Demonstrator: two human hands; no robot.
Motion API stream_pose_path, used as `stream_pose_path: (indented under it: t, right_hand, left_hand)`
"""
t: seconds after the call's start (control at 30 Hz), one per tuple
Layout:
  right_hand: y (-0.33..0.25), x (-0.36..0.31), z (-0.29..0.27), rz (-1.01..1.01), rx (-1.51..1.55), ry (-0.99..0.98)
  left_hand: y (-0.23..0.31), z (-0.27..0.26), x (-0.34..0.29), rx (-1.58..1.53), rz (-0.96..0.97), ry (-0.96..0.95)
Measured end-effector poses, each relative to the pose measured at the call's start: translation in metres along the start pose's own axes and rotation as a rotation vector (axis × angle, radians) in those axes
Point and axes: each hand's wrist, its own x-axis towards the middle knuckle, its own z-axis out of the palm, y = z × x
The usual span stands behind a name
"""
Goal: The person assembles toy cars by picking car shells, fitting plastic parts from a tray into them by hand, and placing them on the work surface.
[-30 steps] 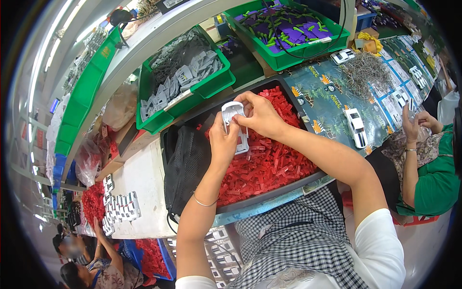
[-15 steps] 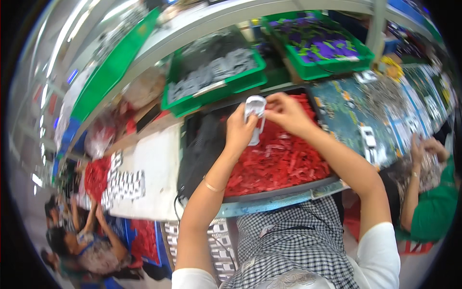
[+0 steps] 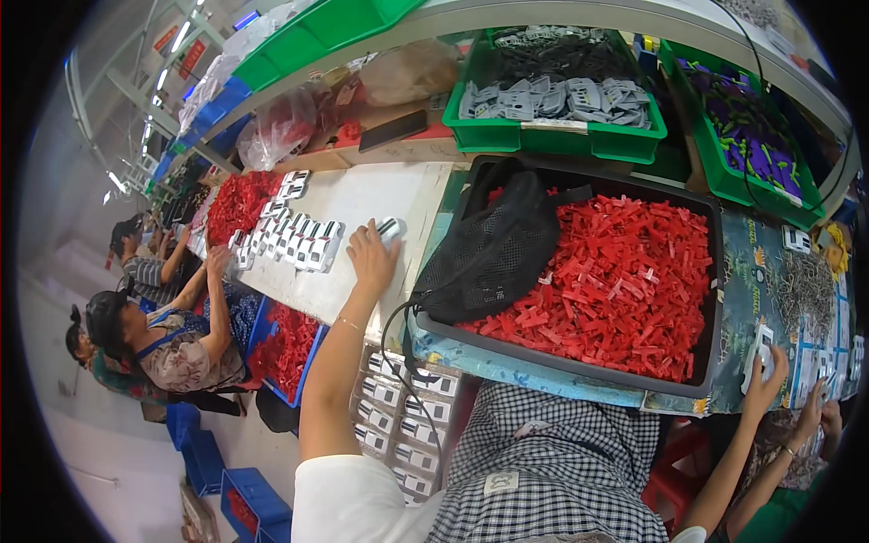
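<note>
My left hand reaches over the white board with its fingers closed around a small white toy car body with a dark stripe. Rows of similar car bodies stand to the left of it. Far to the right, my right hand grips another white car body above the printed table covering. Between my arms lies a black tray full of small red plastic pieces. A black mesh bag rests over the tray's left part.
Green bins with grey parts and purple-green parts stand behind the tray. A cable hangs over the front edge, near boxed white pieces. Co-workers sit at left; another's hand is near my right hand.
My hands were together over the tray holding a white part. They have parted, left hand to the board, right hand to the right side. The view has swung left.
</note>
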Motion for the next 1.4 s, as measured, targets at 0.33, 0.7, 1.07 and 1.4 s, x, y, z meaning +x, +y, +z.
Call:
stream_pose_path:
  t: [0.33,0.7,1.07,1.4]
  right_hand:
    - [-0.029,-0.035,-0.012,0.178,0.134,-0.092]
    - [-0.169,0.074,-0.045,0.267,0.844,-0.191]
    - [-0.279,0.104,0.028,-0.044,1.101,-0.563]
    - [-0.26,0.09,0.07,-0.519,0.214,-0.55]
  left_hand:
    - [-0.096,0.029,0.023,0.151,-0.444,-0.208]
    - [0.211,-0.18,0.064,-0.886,0.549,-0.053]
    - [0.35,-0.141,0.045,-1.536,0.505,-0.836]
    - [0.337,-0.089,0.071,-2.08,-0.354,-1.013]
